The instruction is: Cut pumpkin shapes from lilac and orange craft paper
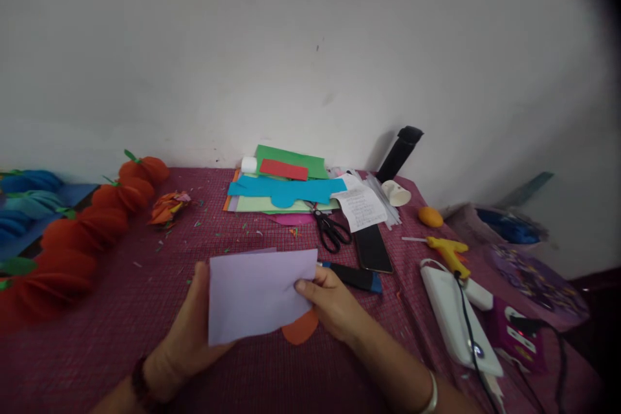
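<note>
Wall [291, 45] wht | tblcloth [140, 310] maroon, scraps [198, 224] | L fingers [198, 283], R fingers [310, 290] gripping lilac ppr [259, 297]

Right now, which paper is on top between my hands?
The lilac sheet, pinched at its right side by your right hand; the orange paper pokes out from underneath, only partly visible.

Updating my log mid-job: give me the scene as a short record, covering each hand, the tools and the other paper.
left hand: holds the left side of the lavender paper
right hand: pinches its right edge, thumb on top
below paper: orange piece, partly hidden
tools: black scissors; yellow glue gun, farther right
back: blue cutout on stacked paper
far left: orange pumpkin shapes
</note>
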Motion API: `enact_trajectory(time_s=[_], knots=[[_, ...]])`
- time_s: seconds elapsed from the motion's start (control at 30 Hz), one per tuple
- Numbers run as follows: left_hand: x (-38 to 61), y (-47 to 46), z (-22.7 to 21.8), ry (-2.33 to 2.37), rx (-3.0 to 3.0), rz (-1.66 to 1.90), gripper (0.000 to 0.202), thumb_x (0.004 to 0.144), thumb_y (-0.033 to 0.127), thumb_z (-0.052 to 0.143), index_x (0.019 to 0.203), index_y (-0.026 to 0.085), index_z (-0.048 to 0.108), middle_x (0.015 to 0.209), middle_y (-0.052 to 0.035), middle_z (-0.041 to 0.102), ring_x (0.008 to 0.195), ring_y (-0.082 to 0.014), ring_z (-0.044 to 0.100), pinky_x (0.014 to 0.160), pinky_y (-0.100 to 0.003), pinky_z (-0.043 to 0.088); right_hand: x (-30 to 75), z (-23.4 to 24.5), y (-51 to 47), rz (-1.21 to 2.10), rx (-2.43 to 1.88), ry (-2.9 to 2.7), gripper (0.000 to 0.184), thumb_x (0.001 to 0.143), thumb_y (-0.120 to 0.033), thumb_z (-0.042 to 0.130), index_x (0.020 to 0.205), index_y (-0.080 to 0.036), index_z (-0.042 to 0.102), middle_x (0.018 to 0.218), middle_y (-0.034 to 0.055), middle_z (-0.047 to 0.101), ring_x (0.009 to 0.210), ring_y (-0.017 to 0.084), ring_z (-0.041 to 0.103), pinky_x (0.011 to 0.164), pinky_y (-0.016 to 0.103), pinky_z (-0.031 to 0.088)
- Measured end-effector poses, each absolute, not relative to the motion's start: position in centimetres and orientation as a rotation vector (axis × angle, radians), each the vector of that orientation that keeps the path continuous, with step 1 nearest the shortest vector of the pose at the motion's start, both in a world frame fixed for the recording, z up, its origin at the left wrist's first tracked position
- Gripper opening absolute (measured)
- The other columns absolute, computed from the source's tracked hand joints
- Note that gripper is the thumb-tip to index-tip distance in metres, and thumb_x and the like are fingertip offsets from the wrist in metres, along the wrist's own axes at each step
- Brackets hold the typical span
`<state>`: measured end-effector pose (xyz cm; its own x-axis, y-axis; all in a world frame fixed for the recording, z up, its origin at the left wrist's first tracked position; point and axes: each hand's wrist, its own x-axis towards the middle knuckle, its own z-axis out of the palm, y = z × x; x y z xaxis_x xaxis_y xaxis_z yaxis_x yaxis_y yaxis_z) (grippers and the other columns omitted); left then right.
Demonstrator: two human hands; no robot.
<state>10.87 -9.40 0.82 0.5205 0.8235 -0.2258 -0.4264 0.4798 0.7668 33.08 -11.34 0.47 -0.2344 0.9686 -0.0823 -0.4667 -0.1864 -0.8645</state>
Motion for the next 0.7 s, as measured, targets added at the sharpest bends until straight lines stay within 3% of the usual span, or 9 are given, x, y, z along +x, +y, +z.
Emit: enact_trajectory(time_s=[0.13,0.3,0.37,0.5,0.6,0.7], knots=[[11.3,-8.6,1.0,0.593,0.383,0.694,0.064,0.088,0.060,0.042,0.130,0.015,0.057,0.104,-0.0126,0.073,0.106,-0.0327,0.064,0.101,-0.048,0.042,33.2,0.7,-11.2,1.689,-0.847,-0.837,0.031,0.066,-0.040,0.081,0.085,-0.017,0.073,0.076,0.0025,0.073,0.061,0.011,0.063,0.067,0.026,0.048],[12.3,-8.5,2.0,0.614,0.224,0.625,0.064,0.080,0.062,0.056,0.121,0.014,0.065,0.074,-0.0085,0.074,0.069,-0.0272,0.070,0.086,-0.041,0.052,33.2,0.9,-11.3,1.732,-0.821,-0.903,0.034,0.068,-0.041,0.080,0.090,-0.017,0.072,0.079,0.0016,0.073,0.066,0.012,0.064,0.072,0.026,0.047],[12.6,-8.6,2.6,0.667,0.229,0.652,0.074,0.074,0.070,0.056,0.125,0.018,0.062,0.086,-0.0097,0.074,0.072,-0.0283,0.070,0.084,-0.044,0.052,33.0,0.8,-11.4,1.752,-0.840,-0.947,0.034,0.068,-0.041,0.079,0.091,-0.017,0.072,0.080,0.0013,0.072,0.069,0.012,0.063,0.072,0.025,0.046],[12.4,-8.5,3.0,0.727,0.301,0.698,0.079,0.071,0.075,0.054,0.132,0.025,0.055,0.118,-0.0127,0.067,0.096,-0.0336,0.067,0.087,-0.049,0.050,33.1,0.8,-11.3,1.756,-0.918,-0.973,0.039,0.068,-0.045,0.078,0.092,-0.015,0.070,0.077,0.0013,0.070,0.066,0.012,0.061,0.066,0.024,0.045],[11.6,-7.9,2.7,0.742,0.431,0.777,0.068,0.067,0.061,0.070,0.122,0.022,0.061,0.116,-0.0129,0.068,0.097,-0.0315,0.067,0.083,-0.042,0.053,34.1,1.2,-10.5,1.629,-0.994,-0.972,0.040,0.068,-0.046,0.076,0.090,-0.014,0.069,0.074,0.0009,0.069,0.059,0.011,0.057,0.060,0.023,0.043],[11.2,-7.2,2.4,0.850,0.606,0.851,0.056,0.057,0.033,0.084,0.108,0.017,0.065,0.102,-0.0117,0.073,0.085,-0.0285,0.070,0.073,-0.035,0.056,35.8,1.7,-9.3,1.407,-1.093,-0.955,0.037,0.068,-0.046,0.075,0.087,-0.014,0.067,0.072,0.0001,0.067,0.057,0.010,0.054,0.057,0.023,0.041]])
